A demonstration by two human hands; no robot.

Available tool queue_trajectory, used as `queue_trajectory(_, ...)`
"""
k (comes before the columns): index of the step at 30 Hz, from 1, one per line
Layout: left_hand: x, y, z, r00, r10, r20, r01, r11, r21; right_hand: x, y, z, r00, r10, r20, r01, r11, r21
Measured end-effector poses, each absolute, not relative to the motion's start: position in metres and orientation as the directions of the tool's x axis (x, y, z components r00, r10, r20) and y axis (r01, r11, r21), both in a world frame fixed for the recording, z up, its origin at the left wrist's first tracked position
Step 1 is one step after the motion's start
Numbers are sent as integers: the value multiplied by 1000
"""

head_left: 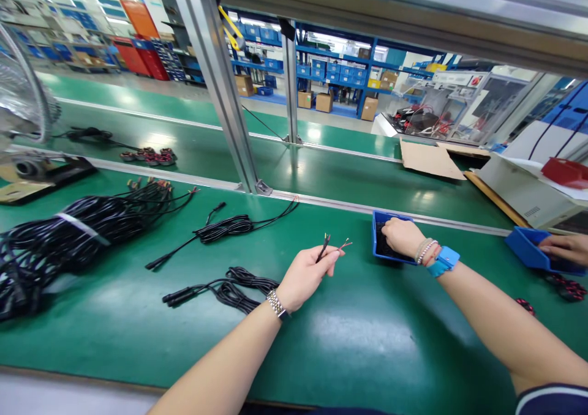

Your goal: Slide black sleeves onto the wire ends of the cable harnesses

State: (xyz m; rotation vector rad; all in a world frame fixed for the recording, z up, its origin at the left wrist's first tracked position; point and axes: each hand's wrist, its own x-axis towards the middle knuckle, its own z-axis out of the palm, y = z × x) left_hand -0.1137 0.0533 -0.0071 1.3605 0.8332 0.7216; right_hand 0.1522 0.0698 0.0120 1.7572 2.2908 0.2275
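My left hand (307, 275) is closed on the end of a black cable (232, 287), pinching it so the stripped red and black wire tips (334, 243) stick up past my fingers. The cable's coil lies on the green mat just left of that wrist. My right hand (403, 236) reaches into a small blue bin (377, 239) of dark small parts, fingers curled down inside it; what they hold, if anything, is hidden. A blue strap sits on that wrist.
A second coiled black cable (225, 227) lies further back. A big bundle of black cables (64, 234) fills the left. Another person's hand (566, 248) rests in a blue bin (528, 245) at the right. A metal frame post (220, 84), a fan (22, 90) and cardboard (429, 159) stand behind.
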Motion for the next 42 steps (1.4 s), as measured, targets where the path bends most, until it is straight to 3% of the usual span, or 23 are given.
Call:
queue_trajectory(9,-112,53,-2,512,848,-135,-41,182,983,175,74,22,-218,976,-18,975,217,-44)
queue_trajectory(12,-112,54,-1,495,855,-152,-110,235,966,175,71,28,-92,996,-13,919,80,-386)
queue_trajectory(14,-112,55,-1,485,861,-150,-164,258,952,166,66,34,-33,998,-47,774,-4,-633)
queue_trajectory(17,-114,57,-1,466,877,-117,-246,255,935,134,59,42,-103,990,-92,595,-13,-804)
queue_trajectory(20,-117,59,0,432,900,-62,-321,217,922,91,56,45,-228,967,-111,609,53,-791)
queue_trajectory(26,-118,62,-1,476,877,-55,-310,226,924,40,56,42,-413,904,111,721,399,-566)
queue_trajectory(28,-117,62,-3,488,871,-66,-289,232,929,40,56,43,-417,902,109,690,392,-608)
queue_trajectory(31,-117,62,-4,482,874,-68,-305,240,922,45,55,42,-352,935,48,587,260,-767)
queue_trajectory(35,-118,62,-2,487,872,-55,-352,254,901,43,54,27,-279,960,-2,299,85,-951)
queue_trajectory(38,-118,62,-2,459,887,-50,-367,241,898,38,55,17,-206,978,47,85,65,-994)
queue_trajectory(42,-118,62,-2,401,915,-44,-336,192,922,38,57,18,-22,993,113,-67,112,-992)
